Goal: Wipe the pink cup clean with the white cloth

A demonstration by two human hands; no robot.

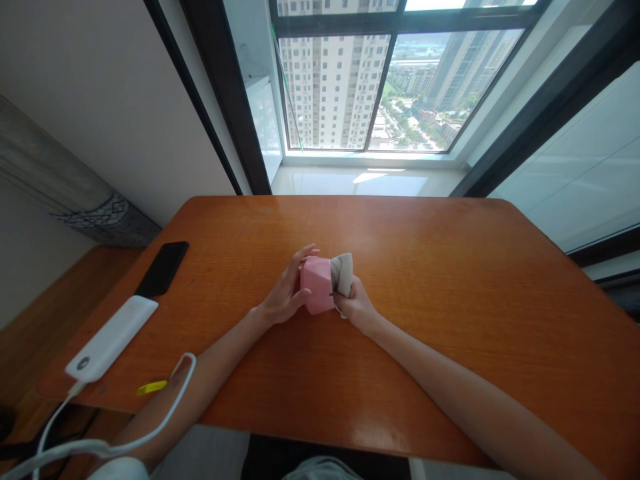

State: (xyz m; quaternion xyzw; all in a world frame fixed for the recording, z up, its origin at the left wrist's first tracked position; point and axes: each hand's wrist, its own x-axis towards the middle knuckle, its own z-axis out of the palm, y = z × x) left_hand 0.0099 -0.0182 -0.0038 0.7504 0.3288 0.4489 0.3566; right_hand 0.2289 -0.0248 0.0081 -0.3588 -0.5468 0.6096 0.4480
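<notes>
Pink object (317, 285), faceted, angular (cloth (343, 272) alongside)

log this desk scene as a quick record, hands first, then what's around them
left hand: thumb and fingers around a pink faceted object
right hand: gripping a pale grey cloth against the object's right side
surface: reddish-brown wooden table with rounded far corners
table's left side: flat black rectangular phone-like device, long white rounded slab, small yellow strip
beyond table: dark-framed window, high-rise buildings outside
</notes>
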